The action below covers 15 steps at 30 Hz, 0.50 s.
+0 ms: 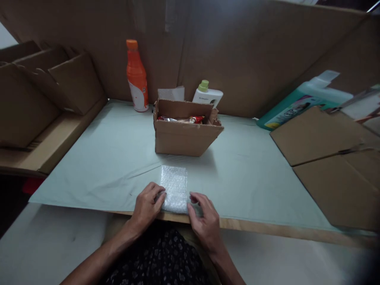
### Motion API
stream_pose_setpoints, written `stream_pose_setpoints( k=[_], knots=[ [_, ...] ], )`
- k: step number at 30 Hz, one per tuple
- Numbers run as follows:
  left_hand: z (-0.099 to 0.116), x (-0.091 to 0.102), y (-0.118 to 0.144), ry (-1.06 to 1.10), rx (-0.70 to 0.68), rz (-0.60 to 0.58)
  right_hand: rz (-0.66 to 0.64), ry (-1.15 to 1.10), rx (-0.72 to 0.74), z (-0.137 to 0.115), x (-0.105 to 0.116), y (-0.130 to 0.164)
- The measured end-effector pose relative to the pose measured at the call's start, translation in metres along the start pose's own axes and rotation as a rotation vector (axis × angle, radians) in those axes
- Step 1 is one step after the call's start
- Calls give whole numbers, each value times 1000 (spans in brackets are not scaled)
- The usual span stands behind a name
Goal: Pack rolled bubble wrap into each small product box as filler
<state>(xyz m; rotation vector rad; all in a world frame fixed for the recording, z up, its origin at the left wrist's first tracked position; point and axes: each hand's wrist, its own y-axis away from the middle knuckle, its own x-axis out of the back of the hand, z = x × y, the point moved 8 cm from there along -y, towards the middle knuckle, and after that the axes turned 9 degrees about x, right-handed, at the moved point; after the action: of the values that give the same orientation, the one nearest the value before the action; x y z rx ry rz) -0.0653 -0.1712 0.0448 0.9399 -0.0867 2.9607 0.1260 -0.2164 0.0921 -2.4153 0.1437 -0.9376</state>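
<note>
The cloth-covered surface [246, 170] is partly hidden at right by cardboard flaps [326, 136], themselves cut off. An open carton [181, 139] conceals its lower contents. Bubble wrap [174, 180] lies at the front edge; the left hand [148, 202] curls at its left margin, grip unclear, the right hand [206, 215], thumb and fingers apart, at its right. Red packaging [198, 119] barely shows inside the carton.

flat-lying bubble-wrap piece [174, 182]: 1 | clearly visible bottles [137, 73] [204, 95] [292, 107]: 3 | middle box [179, 137]: 1
</note>
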Motion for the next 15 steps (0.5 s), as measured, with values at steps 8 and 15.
stream_pose_setpoints(
  k=[8, 15],
  knots=[
    [1, 4, 2, -112, -118, 37, -376, 143, 304, -25, -42, -4],
    [15, 20, 25, -70, -291, -98, -536, -88, -54, 5, -51, -8]
  ],
)
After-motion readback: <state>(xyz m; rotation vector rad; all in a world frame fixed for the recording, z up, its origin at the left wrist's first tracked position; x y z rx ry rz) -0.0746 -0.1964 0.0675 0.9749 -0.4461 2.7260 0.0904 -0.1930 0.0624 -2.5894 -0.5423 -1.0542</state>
